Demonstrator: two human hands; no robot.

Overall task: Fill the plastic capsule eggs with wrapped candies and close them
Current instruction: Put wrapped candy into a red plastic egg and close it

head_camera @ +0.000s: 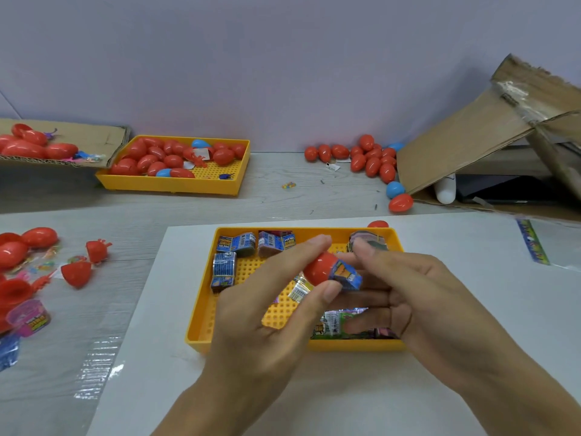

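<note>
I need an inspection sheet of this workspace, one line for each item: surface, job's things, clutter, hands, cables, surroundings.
Surface: grey table with a white sheet under the near yellow tray.
Job's things: red egg half with a blue wrapped candy sticking out of it; more wrapped candies in the near tray; closed eggs heaped by the wall and in the far yellow tray.
Clutter: open egg halves and small toys on the left; torn cardboard box on the right.
Hands: left hand pinches the egg half; right hand is at the candy, fingers loosely bent.
Cables: nothing seen.
Surroundings: plain pale wall.
</note>
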